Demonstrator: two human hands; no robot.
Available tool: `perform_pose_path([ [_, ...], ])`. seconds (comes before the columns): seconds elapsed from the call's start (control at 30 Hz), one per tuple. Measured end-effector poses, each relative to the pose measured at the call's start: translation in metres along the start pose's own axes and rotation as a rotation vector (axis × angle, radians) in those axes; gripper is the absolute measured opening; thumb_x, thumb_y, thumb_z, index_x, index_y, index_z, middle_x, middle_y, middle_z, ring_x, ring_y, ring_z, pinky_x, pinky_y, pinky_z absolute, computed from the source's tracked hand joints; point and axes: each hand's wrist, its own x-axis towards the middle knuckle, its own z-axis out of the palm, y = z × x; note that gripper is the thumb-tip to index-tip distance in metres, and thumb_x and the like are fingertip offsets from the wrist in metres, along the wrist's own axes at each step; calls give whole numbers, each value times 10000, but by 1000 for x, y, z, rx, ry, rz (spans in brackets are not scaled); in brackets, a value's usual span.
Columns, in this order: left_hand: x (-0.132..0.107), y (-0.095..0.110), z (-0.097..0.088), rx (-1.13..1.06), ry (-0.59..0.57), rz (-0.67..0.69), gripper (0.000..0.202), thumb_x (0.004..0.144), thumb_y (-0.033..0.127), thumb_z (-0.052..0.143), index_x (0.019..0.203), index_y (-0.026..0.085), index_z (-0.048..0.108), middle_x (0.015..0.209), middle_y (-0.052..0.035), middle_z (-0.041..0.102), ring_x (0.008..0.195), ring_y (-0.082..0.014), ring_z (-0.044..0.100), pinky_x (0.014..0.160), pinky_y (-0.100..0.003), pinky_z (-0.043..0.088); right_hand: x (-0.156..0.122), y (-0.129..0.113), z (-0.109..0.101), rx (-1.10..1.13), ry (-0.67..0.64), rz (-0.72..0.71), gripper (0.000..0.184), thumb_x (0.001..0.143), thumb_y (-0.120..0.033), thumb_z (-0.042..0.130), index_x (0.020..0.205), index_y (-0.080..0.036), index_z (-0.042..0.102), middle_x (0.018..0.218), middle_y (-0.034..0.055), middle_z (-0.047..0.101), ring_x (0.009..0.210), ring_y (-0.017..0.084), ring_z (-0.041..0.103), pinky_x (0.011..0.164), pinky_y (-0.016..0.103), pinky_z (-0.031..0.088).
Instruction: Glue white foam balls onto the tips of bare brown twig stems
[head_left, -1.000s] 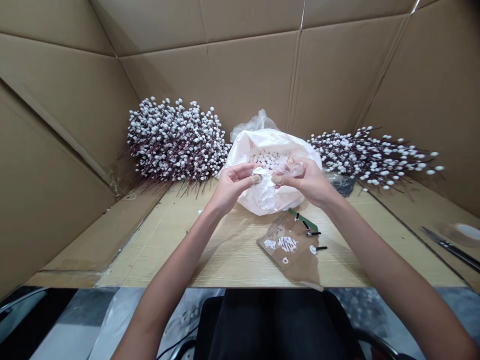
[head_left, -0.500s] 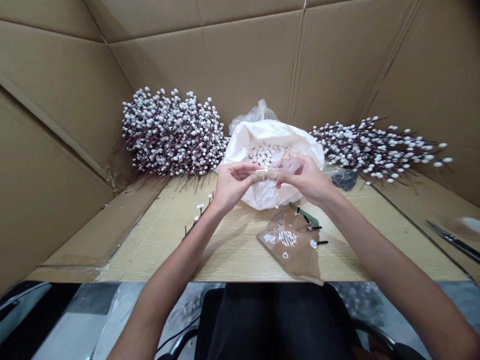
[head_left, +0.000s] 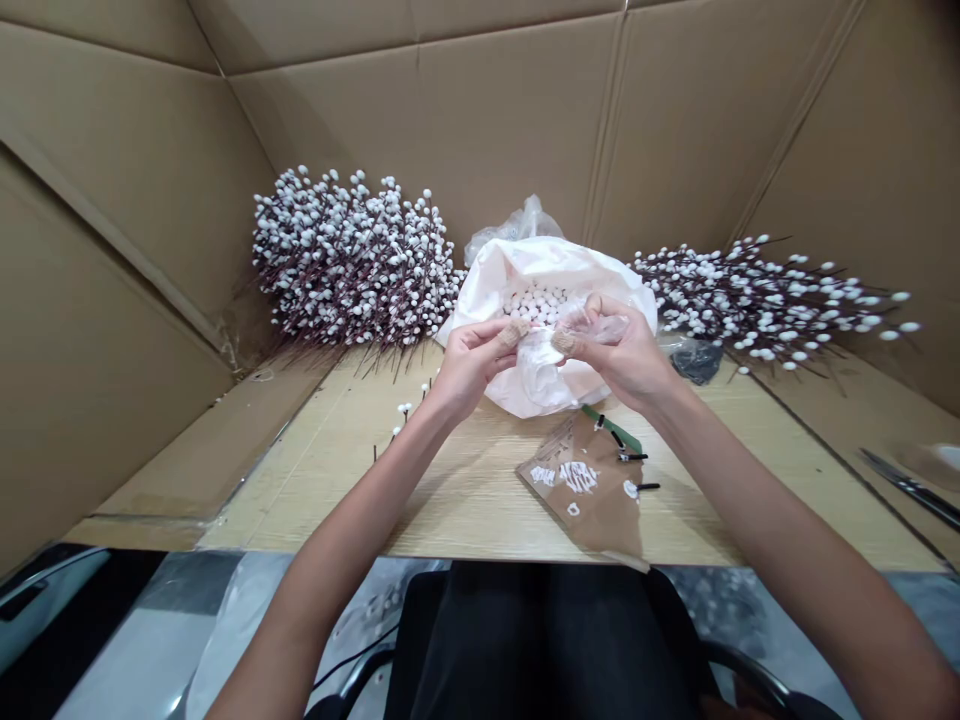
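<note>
Over the front of a white plastic bag [head_left: 480, 298], my two hands face each other with tan wraps on the thumbs. My right hand [head_left: 628, 358] is closed on a crumpled clear plastic bag [head_left: 606, 328]. With thumb and fingers pinched together, my left hand [head_left: 474, 368] grips what looks like the near edge of the same clear plastic. Small white balls [head_left: 534, 303] fill the open white bag just behind my fingers. Whether any ball is between my fingertips is too small to tell.
Bundles of white-berried stems lie at the back left [head_left: 352, 265] and back right [head_left: 750, 300]. A brown card [head_left: 555, 510] bears white glue smears, a green stick [head_left: 619, 430] and small black pieces. Scissors [head_left: 911, 488] lie far right. Cardboard walls [head_left: 510, 120] enclose the table.
My thumbs, close together before, have drawn slightly apart, with the clear plastic showing between them. The whole view has shifted a little; the things on the table lie as before.
</note>
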Motion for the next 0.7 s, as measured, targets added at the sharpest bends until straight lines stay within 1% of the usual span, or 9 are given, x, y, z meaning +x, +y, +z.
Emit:
perform_pose_path([
  [0.07,0,-1,1,-20,20,6,179,625,296,814,757,183,773,803,-41,764,690,-111,681,667,-208,549,0,-2,0,18,9,17,496,546,-308,882,633,-209,405,679,-30,585,626,102,552,558,261,533],
  [0.17,-2,-3,3,79,81,45,185,612,267,820,766,174,777,817,-59,770,728,-146,695,721,-258,565,0,-3,0,42,7,65,479,538,-317,886,638,-205,430,649,-38,568,625,105,559,592,280,558],
  [0.27,-5,-4,6,191,125,97,172,626,242,806,776,163,776,838,-73,773,786,-183,710,786,-308,574,1,-3,-1,50,-29,102,411,565,-369,869,673,-198,511,665,-30,575,650,114,582,641,306,584],
  [0.37,-7,-5,8,250,137,133,139,648,217,785,775,163,772,838,-68,772,799,-189,716,797,-320,580,1,-1,-1,12,-45,93,364,588,-388,853,684,-189,564,688,-20,584,665,115,598,652,297,590],
  [0.43,-8,-7,9,269,124,159,123,645,204,780,760,162,768,822,-65,770,786,-184,714,786,-320,584,1,0,-1,-36,-32,86,363,588,-383,851,667,-187,556,676,-24,586,638,108,592,631,284,584],
  [0.53,-8,-10,10,261,68,202,128,611,209,800,720,158,758,819,-65,761,801,-185,702,767,-316,585,1,1,-1,-71,-11,97,392,560,-370,866,676,-185,540,662,-26,601,604,102,587,584,261,559],
  [0.57,-8,-10,10,255,50,197,142,599,215,810,715,155,754,821,-65,757,806,-185,698,768,-316,583,1,0,-1,-70,-4,105,403,548,-363,872,683,-184,537,657,-26,606,599,103,590,578,257,552],
  [0.7,-8,-7,9,233,10,78,229,603,258,820,781,144,734,833,-65,750,792,-173,697,810,-325,572,0,1,0,-54,54,115,443,505,-355,889,693,-189,523,635,-34,606,573,101,587,556,247,529],
])
